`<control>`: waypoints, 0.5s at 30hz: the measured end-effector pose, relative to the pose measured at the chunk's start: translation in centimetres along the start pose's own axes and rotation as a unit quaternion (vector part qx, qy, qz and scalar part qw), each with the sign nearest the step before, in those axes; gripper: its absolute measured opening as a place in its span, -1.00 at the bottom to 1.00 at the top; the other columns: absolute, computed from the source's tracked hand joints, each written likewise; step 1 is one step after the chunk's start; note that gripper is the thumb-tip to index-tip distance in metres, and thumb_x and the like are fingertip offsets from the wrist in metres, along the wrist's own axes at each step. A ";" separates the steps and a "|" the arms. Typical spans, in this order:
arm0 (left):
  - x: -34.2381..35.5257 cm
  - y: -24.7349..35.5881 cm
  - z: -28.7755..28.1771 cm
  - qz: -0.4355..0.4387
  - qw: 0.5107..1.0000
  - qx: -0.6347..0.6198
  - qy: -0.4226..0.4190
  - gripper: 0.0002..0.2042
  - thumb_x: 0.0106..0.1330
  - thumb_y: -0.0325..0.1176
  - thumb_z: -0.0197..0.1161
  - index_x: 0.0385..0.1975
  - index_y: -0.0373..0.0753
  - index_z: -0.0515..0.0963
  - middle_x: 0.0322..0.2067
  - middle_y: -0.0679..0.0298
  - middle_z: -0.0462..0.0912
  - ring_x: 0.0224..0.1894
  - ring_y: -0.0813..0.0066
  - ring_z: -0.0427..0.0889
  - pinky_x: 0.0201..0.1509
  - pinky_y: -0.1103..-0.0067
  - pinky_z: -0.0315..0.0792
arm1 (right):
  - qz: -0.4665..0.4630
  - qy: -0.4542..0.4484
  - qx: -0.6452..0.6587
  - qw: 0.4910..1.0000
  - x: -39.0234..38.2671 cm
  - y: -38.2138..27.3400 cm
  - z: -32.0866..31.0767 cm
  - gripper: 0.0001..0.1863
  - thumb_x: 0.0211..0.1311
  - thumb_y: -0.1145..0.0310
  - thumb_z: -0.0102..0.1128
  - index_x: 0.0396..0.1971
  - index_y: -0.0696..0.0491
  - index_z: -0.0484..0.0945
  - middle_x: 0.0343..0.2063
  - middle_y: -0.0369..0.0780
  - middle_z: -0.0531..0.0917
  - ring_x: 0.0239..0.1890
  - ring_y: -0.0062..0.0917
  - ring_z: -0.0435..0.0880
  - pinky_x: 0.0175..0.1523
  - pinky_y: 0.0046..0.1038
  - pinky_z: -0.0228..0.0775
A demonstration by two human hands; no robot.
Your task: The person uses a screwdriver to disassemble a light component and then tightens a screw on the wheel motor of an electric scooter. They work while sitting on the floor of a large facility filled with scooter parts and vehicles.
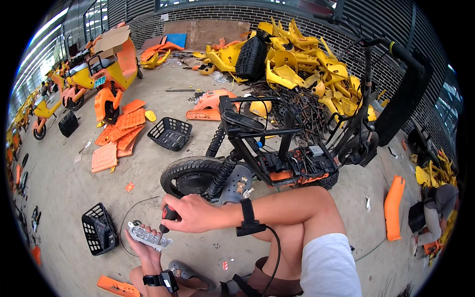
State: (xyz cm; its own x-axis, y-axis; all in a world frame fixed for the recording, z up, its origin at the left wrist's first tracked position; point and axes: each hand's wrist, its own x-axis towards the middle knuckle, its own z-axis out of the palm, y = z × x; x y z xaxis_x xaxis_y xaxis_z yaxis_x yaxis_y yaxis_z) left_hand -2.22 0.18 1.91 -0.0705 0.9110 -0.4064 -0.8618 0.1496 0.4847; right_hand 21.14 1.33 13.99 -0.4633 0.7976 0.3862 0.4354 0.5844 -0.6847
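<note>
pointing screwdriver down, hands close

The screwdriver has black and red colour, and the oval part is silvery and clear. The scooter frame is black. The floor is grey. The piled panels are bright yellow, the flat panels orange. The brick wall is dark, patterned with pale lines. The shorts are brown.

Soft, even daylight on my feed
I see the roof glaring at ten o'clock, faint shadows on the floor, the brick wall bowing at twelve, black corners.
</note>
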 end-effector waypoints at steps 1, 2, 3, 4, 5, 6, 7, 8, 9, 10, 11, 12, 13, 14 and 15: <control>0.1 0.0 -0.1 0.000 1.000 -0.003 -0.009 -0.41 0.37 0.32 -0.13 -0.34 -0.19 0.42 -0.54 0.25 0.41 -0.53 0.33 0.39 -0.40 0.39 0.34 | 0.006 0.004 0.000 1.000 -0.1 0.3 0.2 -0.61 0.15 0.16 0.32 -0.17 0.06 0.39 -0.59 -0.17 0.63 -0.59 -0.16 0.62 -0.46 -0.22 0.43; 0.1 -0.1 -0.2 0.001 1.000 0.003 -0.003 -0.41 0.37 0.32 -0.13 -0.34 -0.19 0.42 -0.54 0.25 0.42 -0.53 0.32 0.39 -0.40 0.38 0.35 | 0.012 0.007 -0.001 1.000 -0.2 0.7 0.5 -0.60 0.14 0.15 0.32 -0.18 0.05 0.40 -0.58 -0.17 0.63 -0.58 -0.15 0.62 -0.45 -0.21 0.43; 0.1 -0.3 -0.1 0.000 1.000 0.007 0.001 -0.41 0.37 0.32 -0.13 -0.34 -0.19 0.42 -0.54 0.25 0.42 -0.53 0.32 0.40 -0.40 0.38 0.35 | 0.019 0.010 -0.003 1.000 -0.2 0.7 0.3 -0.60 0.14 0.14 0.32 -0.18 0.05 0.40 -0.57 -0.16 0.63 -0.57 -0.14 0.62 -0.44 -0.21 0.44; 0.0 -0.5 0.0 -0.001 1.000 0.011 0.005 -0.42 0.38 0.32 -0.13 -0.34 -0.19 0.42 -0.54 0.25 0.42 -0.53 0.31 0.40 -0.40 0.37 0.35 | 0.022 -0.001 0.010 1.000 -0.3 0.8 0.1 -0.60 0.13 0.14 0.33 -0.18 0.05 0.41 -0.56 -0.16 0.63 -0.55 -0.15 0.63 -0.42 -0.21 0.45; 0.1 -0.6 -0.1 -0.007 1.000 0.016 0.003 -0.42 0.38 0.32 -0.13 -0.35 -0.19 0.42 -0.54 0.24 0.42 -0.53 0.30 0.41 -0.40 0.37 0.36 | 0.026 -0.012 0.023 0.999 -0.4 0.8 -0.2 -0.60 0.12 0.14 0.33 -0.18 0.05 0.41 -0.55 -0.16 0.64 -0.53 -0.15 0.63 -0.40 -0.21 0.45; 0.1 -0.8 0.0 -0.014 1.000 0.022 0.001 -0.42 0.38 0.32 -0.13 -0.35 -0.19 0.42 -0.54 0.23 0.43 -0.53 0.29 0.42 -0.40 0.37 0.37 | 0.029 -0.023 0.037 0.999 -0.5 0.8 -0.5 -0.60 0.12 0.14 0.33 -0.18 0.05 0.42 -0.54 -0.16 0.64 -0.52 -0.16 0.64 -0.39 -0.21 0.46; 0.2 -0.9 0.2 -0.020 0.999 0.027 -0.002 -0.41 0.38 0.32 -0.13 -0.35 -0.19 0.43 -0.54 0.23 0.44 -0.53 0.28 0.43 -0.40 0.36 0.37 | -0.005 -0.014 0.029 0.999 -0.6 0.9 -0.7 -0.60 0.12 0.15 0.33 -0.19 0.06 0.42 -0.53 -0.16 0.64 -0.50 -0.16 0.64 -0.37 -0.21 0.46; 0.2 -1.0 0.3 -0.030 0.999 0.030 0.003 -0.41 0.38 0.32 -0.13 -0.35 -0.19 0.43 -0.54 0.22 0.45 -0.53 0.27 0.43 -0.40 0.36 0.38 | -0.040 -0.005 0.021 0.999 -0.7 1.0 -0.9 -0.61 0.11 0.15 0.33 -0.20 0.06 0.43 -0.52 -0.16 0.64 -0.49 -0.17 0.65 -0.36 -0.21 0.47; -0.1 -1.1 0.6 -0.040 0.999 0.032 0.008 -0.41 0.38 0.32 -0.13 -0.36 -0.19 0.44 -0.55 0.21 0.46 -0.53 0.26 0.44 -0.39 0.36 0.38 | -0.074 0.002 0.014 0.997 -0.7 1.1 -1.1 -0.62 0.11 0.15 0.33 -0.21 0.06 0.43 -0.51 -0.15 0.64 -0.47 -0.17 0.65 -0.35 -0.22 0.47; -0.2 -1.2 0.9 -0.050 0.998 0.034 0.013 -0.41 0.38 0.32 -0.13 -0.36 -0.19 0.44 -0.55 0.21 0.46 -0.53 0.25 0.44 -0.39 0.36 0.39 | -0.062 -0.006 0.017 0.998 -0.8 0.9 -1.4 -0.63 0.10 0.15 0.33 -0.24 0.07 0.45 -0.48 -0.15 0.65 -0.47 -0.18 0.66 -0.34 -0.20 0.47; -0.1 -1.3 1.0 -0.053 0.998 0.040 0.008 -0.41 0.37 0.32 -0.13 -0.36 -0.19 0.45 -0.55 0.20 0.47 -0.53 0.25 0.45 -0.39 0.36 0.39 | -0.041 -0.015 0.019 0.999 -0.9 1.1 -1.5 -0.63 0.10 0.15 0.33 -0.25 0.08 0.46 -0.49 -0.14 0.66 -0.46 -0.17 0.66 -0.34 -0.20 0.47; -0.1 -1.3 1.0 -0.055 0.997 0.046 0.003 -0.40 0.37 0.32 -0.13 -0.36 -0.19 0.45 -0.55 0.20 0.48 -0.53 0.24 0.45 -0.39 0.36 0.39 | -0.021 -0.024 0.021 0.999 -0.8 1.1 -1.5 -0.64 0.10 0.15 0.33 -0.26 0.08 0.46 -0.49 -0.14 0.66 -0.46 -0.16 0.66 -0.34 -0.20 0.47; 0.0 -1.2 1.0 -0.057 0.997 0.052 -0.002 -0.40 0.37 0.32 -0.13 -0.36 -0.19 0.45 -0.55 0.20 0.48 -0.53 0.24 0.46 -0.39 0.36 0.39 | -0.001 -0.033 0.023 0.999 -0.7 1.1 -1.5 -0.64 0.10 0.15 0.33 -0.27 0.08 0.47 -0.50 -0.13 0.66 -0.46 -0.16 0.66 -0.34 -0.19 0.47; 0.0 -1.4 1.0 -0.057 0.997 0.050 0.005 -0.40 0.37 0.33 -0.13 -0.36 -0.19 0.45 -0.55 0.21 0.48 -0.53 0.25 0.45 -0.40 0.36 0.39 | 0.010 -0.041 0.014 0.999 -0.8 1.1 -1.6 -0.63 0.11 0.13 0.32 -0.26 0.08 0.47 -0.51 -0.13 0.66 -0.45 -0.14 0.67 -0.34 -0.19 0.46; 0.1 -1.6 1.0 -0.055 0.997 0.046 0.013 -0.40 0.36 0.33 -0.13 -0.36 -0.19 0.45 -0.56 0.22 0.47 -0.53 0.26 0.45 -0.40 0.36 0.39 | 0.019 -0.051 0.006 0.999 -0.9 1.0 -1.9 -0.63 0.12 0.12 0.31 -0.25 0.08 0.47 -0.51 -0.12 0.66 -0.45 -0.13 0.67 -0.34 -0.18 0.46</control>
State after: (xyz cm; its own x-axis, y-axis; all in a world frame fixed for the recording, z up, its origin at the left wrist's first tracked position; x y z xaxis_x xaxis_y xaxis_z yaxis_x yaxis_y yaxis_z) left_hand -0.37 0.39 1.88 0.0087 0.8771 -0.4802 -0.8150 0.2845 0.5048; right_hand 23.41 1.45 14.13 -0.5229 0.7995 0.2956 0.4455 0.5520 -0.7049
